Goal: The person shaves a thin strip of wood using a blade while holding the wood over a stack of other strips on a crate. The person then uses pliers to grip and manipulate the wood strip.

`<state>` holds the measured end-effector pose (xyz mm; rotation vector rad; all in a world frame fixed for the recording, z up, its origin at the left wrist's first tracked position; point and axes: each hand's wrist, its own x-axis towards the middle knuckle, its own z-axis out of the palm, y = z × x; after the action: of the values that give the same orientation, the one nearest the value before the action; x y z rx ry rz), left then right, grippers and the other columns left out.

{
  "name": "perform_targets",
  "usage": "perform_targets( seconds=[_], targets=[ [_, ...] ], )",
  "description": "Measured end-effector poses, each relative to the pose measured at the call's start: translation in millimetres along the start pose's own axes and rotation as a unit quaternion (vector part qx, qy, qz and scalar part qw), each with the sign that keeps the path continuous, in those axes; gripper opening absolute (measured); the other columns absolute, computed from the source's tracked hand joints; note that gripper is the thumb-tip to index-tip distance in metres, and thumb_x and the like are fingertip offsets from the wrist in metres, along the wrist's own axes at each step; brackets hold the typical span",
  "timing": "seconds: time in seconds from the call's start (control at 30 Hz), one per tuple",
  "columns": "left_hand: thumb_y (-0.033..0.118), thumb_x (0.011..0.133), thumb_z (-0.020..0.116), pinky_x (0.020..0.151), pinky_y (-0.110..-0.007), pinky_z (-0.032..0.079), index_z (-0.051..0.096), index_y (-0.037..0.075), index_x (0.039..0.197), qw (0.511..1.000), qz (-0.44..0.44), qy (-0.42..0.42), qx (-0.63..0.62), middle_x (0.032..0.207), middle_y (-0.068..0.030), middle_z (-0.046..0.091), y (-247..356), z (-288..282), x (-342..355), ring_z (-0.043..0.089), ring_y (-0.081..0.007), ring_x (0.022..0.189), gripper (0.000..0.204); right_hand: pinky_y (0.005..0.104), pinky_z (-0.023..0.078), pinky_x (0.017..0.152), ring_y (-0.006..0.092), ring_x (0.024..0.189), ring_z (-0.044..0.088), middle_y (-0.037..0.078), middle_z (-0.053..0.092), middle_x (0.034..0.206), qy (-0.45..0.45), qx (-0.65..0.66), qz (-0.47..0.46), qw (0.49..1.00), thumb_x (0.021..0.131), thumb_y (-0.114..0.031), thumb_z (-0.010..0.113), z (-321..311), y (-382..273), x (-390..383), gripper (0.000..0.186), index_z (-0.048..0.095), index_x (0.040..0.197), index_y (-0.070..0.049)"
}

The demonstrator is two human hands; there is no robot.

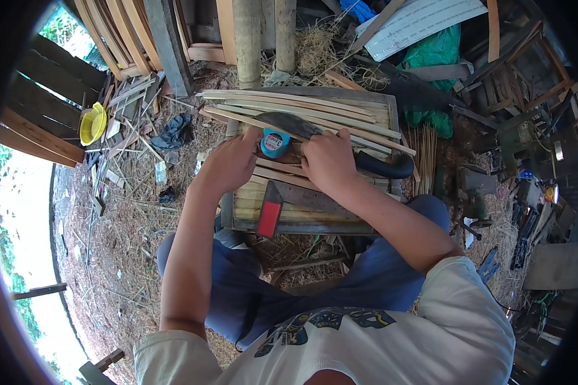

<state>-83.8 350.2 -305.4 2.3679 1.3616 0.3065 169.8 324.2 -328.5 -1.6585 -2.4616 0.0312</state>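
My left hand (230, 162) and my right hand (331, 159) rest over a low worktable (241, 221), both with fingers closed. A brown wooden strip (285, 155) shows between them, and both hands seem to grip it, though its ends are hidden. Just behind it sits a blue tape measure (275, 144), close to my left fingertips. Past my right hand lies a machete with a dark curved blade (288, 122) and a black handle (386, 165). Toward me, a try square with a red-faced stock (270, 217) lies on the tabletop. Several pale wooden strips (315, 106) run across the far half.
A yellow basin (94, 124) stands at the left amid scattered offcuts. Dark crumpled plastic (172, 131) lies on the shavings-covered floor. Behind the table are wooden posts (249, 45) and a green sack (437, 54). A bundle of thin sticks (425, 157) leans at the table's right.
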Motion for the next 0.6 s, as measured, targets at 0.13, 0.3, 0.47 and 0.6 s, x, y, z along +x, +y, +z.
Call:
perform_targets(
  seconds=[0.13, 0.3, 0.47, 0.6],
  targets=[
    [0.003, 0.098, 0.065, 0.097, -0.053, 0.055, 0.048, 0.007, 0.138, 1.0, -0.016, -0.013, 0.003, 0.112, -0.0189, 0.075, 2.5, 0.5, 1.6, 0.071, -0.0431, 0.114, 0.044, 0.0477, 0.044, 0.087, 0.0268, 0.088, 0.071, 0.005, 0.071, 0.079, 0.007, 0.008, 0.011, 1.0, 0.081, -0.017, 0.08, 0.0, 2.7, 0.4, 0.009, 0.076, 0.075, -0.012],
    [0.002, 0.097, 0.065, 0.097, -0.053, 0.055, 0.048, 0.007, 0.138, 1.0, -0.008, -0.009, -0.008, 0.113, -0.0189, 0.075, -1.6, 2.5, 2.7, 0.072, -0.0426, 0.113, 0.044, 0.0474, 0.045, 0.088, 0.0273, 0.087, 0.071, 0.006, 0.072, 0.079, 0.035, 0.038, 0.021, 0.998, 0.078, -0.017, 0.081, -2.1, 7.1, 0.1, 0.009, 0.074, 0.075, -0.012],
    [0.003, 0.097, 0.065, 0.096, -0.052, 0.056, 0.05, 0.006, 0.135, 1.0, 0.003, -0.009, -0.011, 0.111, -0.0188, 0.075, 0.4, 1.1, 3.4, 0.072, -0.042, 0.112, 0.041, 0.0478, 0.045, 0.089, 0.0285, 0.09, 0.072, 0.006, 0.073, 0.08, 0.014, 0.053, 0.036, 0.998, 0.078, -0.018, 0.081, -14.7, 12.2, 1.1, 0.009, 0.074, 0.077, -0.012],
    [0.003, 0.096, 0.065, 0.095, -0.052, 0.056, 0.05, 0.006, 0.134, 1.0, 0.0, -0.002, 0.002, 0.111, -0.0191, 0.075, 0.3, 3.4, 3.7, 0.072, -0.0419, 0.111, 0.04, 0.0482, 0.045, 0.089, 0.0291, 0.09, 0.072, 0.006, 0.072, 0.085, 0.022, 0.053, 0.038, 0.998, 0.079, -0.02, 0.081, -22.7, 14.1, 2.9, 0.014, 0.072, 0.082, -0.011]
  ],
)
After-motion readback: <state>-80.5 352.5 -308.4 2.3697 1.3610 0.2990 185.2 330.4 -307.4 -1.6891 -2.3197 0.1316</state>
